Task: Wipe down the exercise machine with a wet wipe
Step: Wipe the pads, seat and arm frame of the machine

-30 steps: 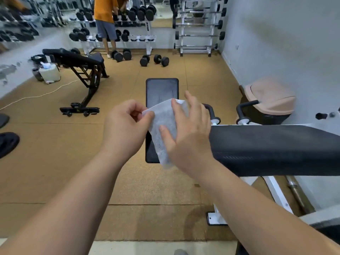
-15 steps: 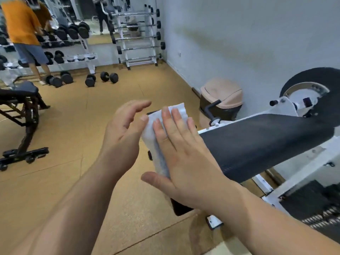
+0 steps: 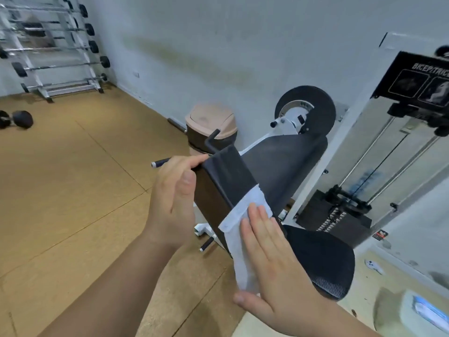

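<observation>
A bicep/tricep exercise machine stands in front of me, with a black arm pad (image 3: 233, 176), a larger sloped black pad (image 3: 284, 164) and a round black seat (image 3: 325, 259). A white wet wipe (image 3: 243, 239) lies draped over the near end of the arm pad. My right hand (image 3: 269, 268) presses the wipe flat against the pad with straight fingers. My left hand (image 3: 175, 195) rests at the pad's left edge, fingertips touching its far corner, thumb up beside the pad.
A tan-lidded bin (image 3: 211, 125) stands by the wall behind the machine. The weight stack (image 3: 337, 220) and guide rods are at right. A barbell rack (image 3: 51, 49) and a dumbbell (image 3: 17, 120) sit far left on the brown floor. A wipes pack (image 3: 425, 312) lies at lower right.
My view has swung right toward the machine. Both hands have come down onto the arm pad; the wipe, earlier held up between them, now lies on the pad under my right palm.
</observation>
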A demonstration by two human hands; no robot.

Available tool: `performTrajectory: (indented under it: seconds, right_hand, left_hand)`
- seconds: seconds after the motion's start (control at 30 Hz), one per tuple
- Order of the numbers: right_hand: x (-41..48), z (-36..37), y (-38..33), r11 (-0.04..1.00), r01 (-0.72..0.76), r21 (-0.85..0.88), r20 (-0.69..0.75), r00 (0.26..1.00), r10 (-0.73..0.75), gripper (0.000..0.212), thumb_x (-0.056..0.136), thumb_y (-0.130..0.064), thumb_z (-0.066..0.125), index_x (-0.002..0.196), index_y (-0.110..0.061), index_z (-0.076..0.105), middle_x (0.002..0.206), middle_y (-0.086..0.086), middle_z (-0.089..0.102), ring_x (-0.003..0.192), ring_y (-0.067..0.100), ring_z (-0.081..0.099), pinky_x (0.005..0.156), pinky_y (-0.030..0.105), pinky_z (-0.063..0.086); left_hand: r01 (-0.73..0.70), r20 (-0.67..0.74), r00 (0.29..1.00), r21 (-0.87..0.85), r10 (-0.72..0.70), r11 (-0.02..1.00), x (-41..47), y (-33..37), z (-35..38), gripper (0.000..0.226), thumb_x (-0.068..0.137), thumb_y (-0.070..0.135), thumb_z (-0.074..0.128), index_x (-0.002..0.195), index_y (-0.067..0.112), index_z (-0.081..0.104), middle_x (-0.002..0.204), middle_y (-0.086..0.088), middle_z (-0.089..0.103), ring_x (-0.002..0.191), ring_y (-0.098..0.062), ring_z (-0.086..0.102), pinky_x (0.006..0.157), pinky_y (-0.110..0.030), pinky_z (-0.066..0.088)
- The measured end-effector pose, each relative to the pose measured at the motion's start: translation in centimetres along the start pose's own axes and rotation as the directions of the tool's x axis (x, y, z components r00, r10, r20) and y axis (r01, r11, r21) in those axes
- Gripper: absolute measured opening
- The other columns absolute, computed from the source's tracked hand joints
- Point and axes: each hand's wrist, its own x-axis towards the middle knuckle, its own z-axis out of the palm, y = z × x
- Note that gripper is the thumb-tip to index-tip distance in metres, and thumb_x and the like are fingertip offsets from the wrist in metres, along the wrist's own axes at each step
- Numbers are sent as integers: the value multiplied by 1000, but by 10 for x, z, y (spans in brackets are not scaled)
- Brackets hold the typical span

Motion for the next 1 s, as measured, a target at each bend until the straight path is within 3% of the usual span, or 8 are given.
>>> performTrajectory:
  seconds: [0.17, 0.37, 0.47, 0.63, 0.73, 0.8, 0.87, 1.0]
  right_hand:
    - [45, -18, 1, 999, 32, -11, -26, 999, -32, 101, 96, -78, 21, 163, -6, -5, 171, 12, -16, 158, 28, -14, 127, 50, 1]
    - [129, -44, 4, 995, 94, -47, -103, 990, -98, 98, 94, -75, 26, 165, -12, 0, 171, 10, -16, 157, 22, -19, 129, 48, -4]
    - [119, -45, 6, 993, 115, -26, -83, 990, -117, 97, 95, -74, 25, 164, -13, -3, 171, 10, -19, 157, 22, -21, 128, 49, -5]
    - [31, -13, 14, 997, 83, -6, -41, 996, -84, 101, 95, -79, 20, 163, -9, -5, 171, 13, -16, 158, 30, -12, 125, 51, 4]
    - [-6, 4, 20, 996, 84, -3, -58, 995, -84, 103, 95, -82, 17, 164, -7, 3, 172, 16, -4, 159, 34, 0, 118, 52, 15]
    - [-3, 5, 18, 995, 79, 55, -74, 994, -75, 106, 92, -85, 21, 164, -9, 5, 172, 17, -2, 159, 35, 0, 120, 52, 15]
    - [20, -2, 15, 993, 89, 77, -89, 993, -82, 108, 92, -86, 26, 164, -9, 3, 171, 20, -7, 158, 35, -9, 127, 54, 8]
    - [99, -30, 12, 995, 102, -16, -94, 990, -103, 107, 93, -83, 20, 162, -8, -10, 166, 23, -25, 153, 34, -29, 127, 53, -8]
  left_hand:
    - [-1, 5, 1000, -41, 1, 999, 1, -6, -2, 66, 106, 50, 14, 126, 14, 66, 115, 1, 66, 115, -21, 59, 97, -49, 44]
    - [40, 38, 999, -93, -37, 995, 6, -5, -3, 83, 103, 64, 10, 111, 4, 67, 99, -6, 62, 97, -23, 57, 85, -33, 42]
    - [23, 47, 999, -53, -21, 998, 5, -2, -2, 84, 103, 63, 9, 110, 2, 67, 98, -8, 64, 95, -24, 58, 83, -32, 41]
    - [89, 39, 995, -16, -88, 996, 1, 4, -3, 68, 101, 57, 10, 121, 24, 67, 116, 8, 67, 117, -17, 59, 92, -21, 42]
    - [176, 23, 984, -28, -176, 984, 4, 9, -1, 63, 98, 61, 10, 116, 38, 67, 114, 12, 67, 117, -16, 57, 95, -33, 43]
    - [222, -5, 975, -48, -223, 974, 4, 11, 1, 69, 94, 76, 11, 114, 40, 67, 117, 7, 68, 118, -19, 57, 97, -42, 42]
    - [231, -25, 972, -48, -232, 972, 3, 12, 3, 75, 90, 84, 11, 115, 40, 67, 119, 2, 69, 119, -22, 57, 98, -47, 41]
    - [285, -65, 955, -78, -290, 955, -1, 17, 7, 84, 91, 83, 10, 120, 30, 68, 124, 1, 69, 123, -22, 57, 103, -58, 39]
